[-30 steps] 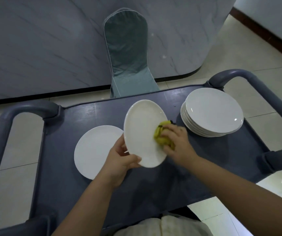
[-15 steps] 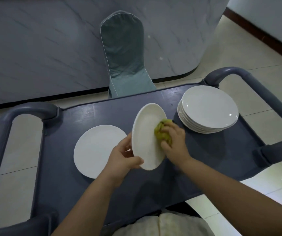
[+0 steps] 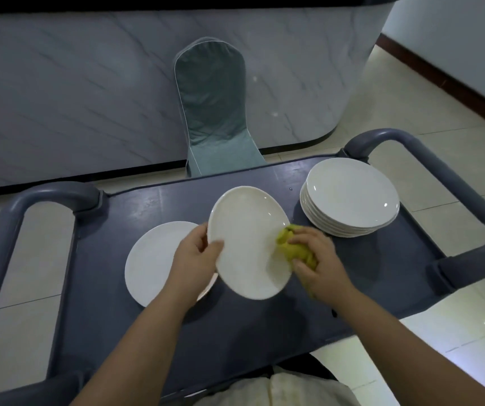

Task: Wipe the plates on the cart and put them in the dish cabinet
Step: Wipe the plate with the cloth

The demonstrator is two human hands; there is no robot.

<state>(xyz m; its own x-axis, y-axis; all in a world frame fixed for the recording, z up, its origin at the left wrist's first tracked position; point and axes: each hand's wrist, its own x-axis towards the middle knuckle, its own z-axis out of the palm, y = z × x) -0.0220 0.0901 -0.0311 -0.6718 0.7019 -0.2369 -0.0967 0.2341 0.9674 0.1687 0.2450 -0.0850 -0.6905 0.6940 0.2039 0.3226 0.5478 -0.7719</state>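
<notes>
A dark grey cart point(image 3: 153, 332) with looped handles at either end stands on a pale tiled floor point(image 3: 428, 118), before a marble-patterned counter front point(image 3: 74, 92) and a chair in a grey-green cover point(image 3: 212, 106). A dark baseboard point(image 3: 452, 83) runs along the wall at the right.

On the cart's top, a stack of white plates point(image 3: 352, 197) sits at my right, and a single white plate point(image 3: 150, 265) lies flat at my left, partly under my wrist.

I hold a third white plate point(image 3: 247, 241) tilted above the cart, between the stack and the flat plate. My left hand point(image 3: 195, 259) grips its left rim, thumb point(image 3: 213, 249) pressed on the face, the other fingers curled behind and out of sight. My right hand point(image 3: 320, 265) is closed around a bunched yellow-green cloth point(image 3: 292, 244), fingers point(image 3: 302, 238) wrapped over it, and presses the cloth against the plate's right edge. Part of the cloth hangs below my palm.
</notes>
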